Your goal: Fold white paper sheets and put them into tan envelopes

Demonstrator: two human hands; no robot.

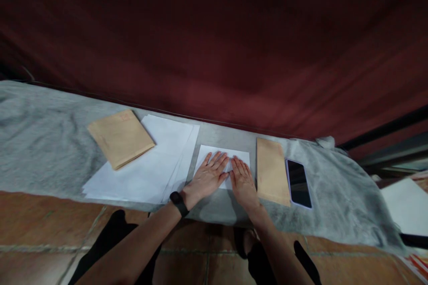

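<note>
A white sheet of paper [239, 153], smaller than the loose sheets to its left and perhaps folded, lies on the grey cloth in front of me. My left hand [207, 175] presses flat on its left half, fingers stretched out. On the right half rests my right hand [243, 180], also flat with its fingers extended. Both hands nearly meet at the middle of the paper. Just right of my right hand lies a brown paper envelope [272, 170]. The hands cover much of the sheet.
White paper sheets [147, 173] lie on the left, with a stack of brown envelopes [121, 138] on their upper corner. A phone [298, 183] sits at the right. Behind the cloth-covered surface [43, 142] hangs a dark red curtain [214, 53].
</note>
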